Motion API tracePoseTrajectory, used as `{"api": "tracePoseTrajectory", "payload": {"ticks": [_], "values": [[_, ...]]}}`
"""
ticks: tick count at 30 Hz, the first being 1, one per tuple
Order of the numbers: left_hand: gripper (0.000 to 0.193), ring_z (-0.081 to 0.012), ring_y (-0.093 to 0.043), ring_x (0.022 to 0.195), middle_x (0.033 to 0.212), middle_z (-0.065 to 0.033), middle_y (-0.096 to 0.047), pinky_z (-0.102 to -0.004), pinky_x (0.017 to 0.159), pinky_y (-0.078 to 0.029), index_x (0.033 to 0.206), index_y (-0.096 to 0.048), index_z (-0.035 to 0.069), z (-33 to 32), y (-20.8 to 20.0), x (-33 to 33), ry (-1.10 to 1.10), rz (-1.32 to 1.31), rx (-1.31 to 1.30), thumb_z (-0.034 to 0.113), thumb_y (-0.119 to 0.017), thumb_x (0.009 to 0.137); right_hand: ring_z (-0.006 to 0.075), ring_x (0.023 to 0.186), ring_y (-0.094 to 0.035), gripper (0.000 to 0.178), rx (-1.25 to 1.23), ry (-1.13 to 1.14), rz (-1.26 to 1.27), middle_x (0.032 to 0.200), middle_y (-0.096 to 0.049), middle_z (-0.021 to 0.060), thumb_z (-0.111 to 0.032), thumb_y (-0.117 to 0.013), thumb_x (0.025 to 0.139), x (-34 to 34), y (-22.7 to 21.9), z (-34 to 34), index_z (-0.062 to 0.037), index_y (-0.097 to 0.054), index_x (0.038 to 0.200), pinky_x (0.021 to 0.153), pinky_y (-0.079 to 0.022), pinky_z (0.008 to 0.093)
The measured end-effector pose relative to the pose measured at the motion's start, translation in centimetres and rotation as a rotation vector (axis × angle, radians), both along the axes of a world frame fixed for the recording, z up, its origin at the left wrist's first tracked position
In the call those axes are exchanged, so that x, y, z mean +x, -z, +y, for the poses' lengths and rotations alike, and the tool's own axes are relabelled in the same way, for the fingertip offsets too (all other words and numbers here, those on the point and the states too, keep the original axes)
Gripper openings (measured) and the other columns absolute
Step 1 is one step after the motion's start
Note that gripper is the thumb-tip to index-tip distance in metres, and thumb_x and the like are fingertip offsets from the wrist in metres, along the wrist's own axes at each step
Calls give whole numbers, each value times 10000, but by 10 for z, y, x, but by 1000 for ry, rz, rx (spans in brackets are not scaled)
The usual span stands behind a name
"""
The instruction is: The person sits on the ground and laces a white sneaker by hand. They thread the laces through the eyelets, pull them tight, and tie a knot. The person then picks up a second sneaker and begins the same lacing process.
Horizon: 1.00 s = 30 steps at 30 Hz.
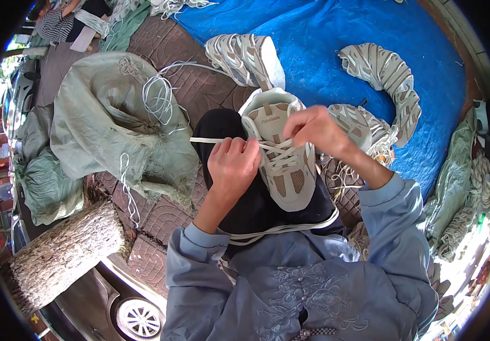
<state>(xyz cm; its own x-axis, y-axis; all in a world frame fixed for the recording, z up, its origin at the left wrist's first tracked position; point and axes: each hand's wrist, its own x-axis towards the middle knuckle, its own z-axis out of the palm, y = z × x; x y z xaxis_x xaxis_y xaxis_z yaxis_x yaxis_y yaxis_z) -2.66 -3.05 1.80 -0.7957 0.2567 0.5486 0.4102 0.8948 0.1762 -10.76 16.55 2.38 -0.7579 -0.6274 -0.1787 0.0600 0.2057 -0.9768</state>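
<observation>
A beige and white sneaker (294, 196) rests on my dark-trousered lap, its toe toward me. White lace (280, 159) crosses over its tongue in several rows. On the shoe's left side, my left hand (233, 163) is closed on the shoelace, and a flat end (206, 140) sticks out to the left of the fist. At the right row of eyelets, my right hand (315, 129) pinches the lace with bent fingers; its fingertips partly cover the upper eyelets. More lace (282, 230) loops across my lap below the toe.
Stacked sneakers (245, 59) and a curved row of sneakers (390, 79) lie on a blue tarp (319, 28). At left are a pale green sack (103, 108) with loose laces (158, 99) and a tree trunk (69, 250). A person (57, 25) is at the far left.
</observation>
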Motion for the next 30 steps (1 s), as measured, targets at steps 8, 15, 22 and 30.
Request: {"api": "tracePoseTrajectory", "payload": {"ticks": [8, 15, 22, 30], "values": [[101, -185, -443, 589, 588, -17, -419, -323, 535, -338, 631, -515, 93, 8, 23, 20, -91, -100, -87, 59, -595, 580, 42, 380, -279, 149, -817, 214, -636, 602, -478, 45, 67, -529, 650, -38, 38, 83, 10, -565, 783, 362, -195, 206], [176, -210, -506, 752, 763, -56, -526, -347, 639, -401, 799, -564, 48, 5, 9, 16, -33, -196, 77, 57, -585, 624, 105, 425, -428, 160, -141, 351, -8, 652, -533, 49, 29, -540, 670, -50, 46, 96, -37, -596, 805, 405, -331, 241], [222, -235, -502, 927, 922, -87, -538, -350, 777, -408, 857, -573, -2, 6, 1, -11, 188, -168, -243, 53, -570, 643, 236, 852, -561, 332, 173, 9, 802, 922, -607, 45, -29, -647, 533, 3, -3, 35, -92, -613, 856, 727, -469, 324], [97, -208, -502, 783, 701, -53, -516, -329, 694, -405, 683, -505, 45, 6, -1, -20, 257, -219, -194, 49, -570, 611, 137, 616, -491, 232, 440, -258, 1478, 643, -478, 8, -136, -557, 536, 28, 15, -5, -47, -579, 749, 511, -389, 266]]}}
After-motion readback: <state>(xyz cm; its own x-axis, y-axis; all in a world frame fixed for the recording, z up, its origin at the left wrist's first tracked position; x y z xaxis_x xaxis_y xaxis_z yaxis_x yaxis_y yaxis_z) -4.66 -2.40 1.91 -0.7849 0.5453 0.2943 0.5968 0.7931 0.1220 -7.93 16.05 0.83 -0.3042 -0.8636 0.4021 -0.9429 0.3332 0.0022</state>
